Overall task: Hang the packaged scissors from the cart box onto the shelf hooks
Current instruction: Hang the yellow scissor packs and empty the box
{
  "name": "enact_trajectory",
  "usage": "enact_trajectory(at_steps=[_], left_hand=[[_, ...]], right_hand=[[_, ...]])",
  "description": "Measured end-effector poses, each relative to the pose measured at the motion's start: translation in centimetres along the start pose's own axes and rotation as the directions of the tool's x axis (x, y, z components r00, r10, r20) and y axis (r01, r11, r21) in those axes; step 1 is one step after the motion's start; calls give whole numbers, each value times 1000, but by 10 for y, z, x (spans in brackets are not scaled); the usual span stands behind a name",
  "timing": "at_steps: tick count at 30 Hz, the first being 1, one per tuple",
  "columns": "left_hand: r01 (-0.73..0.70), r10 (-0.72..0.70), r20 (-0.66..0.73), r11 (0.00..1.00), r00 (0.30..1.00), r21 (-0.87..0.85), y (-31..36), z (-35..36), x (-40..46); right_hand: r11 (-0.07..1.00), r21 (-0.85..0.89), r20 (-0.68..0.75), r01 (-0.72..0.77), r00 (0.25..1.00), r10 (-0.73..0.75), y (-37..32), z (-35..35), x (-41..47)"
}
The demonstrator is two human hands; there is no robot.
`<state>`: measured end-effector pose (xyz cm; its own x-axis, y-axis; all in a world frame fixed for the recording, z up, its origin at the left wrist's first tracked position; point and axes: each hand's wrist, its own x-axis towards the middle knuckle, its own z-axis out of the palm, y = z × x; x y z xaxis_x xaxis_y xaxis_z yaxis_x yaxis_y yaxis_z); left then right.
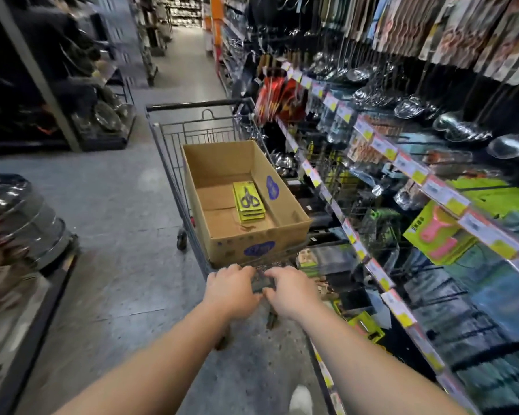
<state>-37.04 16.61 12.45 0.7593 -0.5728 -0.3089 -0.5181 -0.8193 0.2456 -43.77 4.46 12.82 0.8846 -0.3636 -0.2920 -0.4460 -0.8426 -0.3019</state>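
Observation:
An open cardboard box (285, 217) sits in a wire shopping cart (168, 151) in the aisle. A small stack of yellow packaged scissors (248, 200) lies flat on the box floor, toward its right wall. My left hand (231, 287) and my right hand (288, 290) are side by side, both closed around the cart handle (262, 283) at the near end. The shelf with hooks (381, 211) runs along the right, close to the cart, hung with ladles, tools and green packages.
Price tags (414, 172) line the shelf edges on the right. Stacked steel pots (21, 217) stand on a low display at the left. Dark shelving with pans (72, 94) is at the far left. The grey aisle floor (111, 211) stretches ahead.

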Motion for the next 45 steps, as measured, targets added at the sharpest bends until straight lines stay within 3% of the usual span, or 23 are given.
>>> enact_trajectory(at_steps=[16,25,32,45], left_hand=[[222,-225,-27,972,974,-80,50,-45,186],[294,-301,-27,944,953,-147,32,-63,250],[329,-327,35,931,944,-158,-7,-68,315],[294,-267,171,942,949,-162,-81,-73,441]], right_hand=[[981,-86,119,175,979,-164,60,-91,196],[975,-53,176,214,964,-202,60,-97,281],[988,-7,223,157,963,-151,44,-85,355],[994,62,291,-89,954,67,20,-47,475]])
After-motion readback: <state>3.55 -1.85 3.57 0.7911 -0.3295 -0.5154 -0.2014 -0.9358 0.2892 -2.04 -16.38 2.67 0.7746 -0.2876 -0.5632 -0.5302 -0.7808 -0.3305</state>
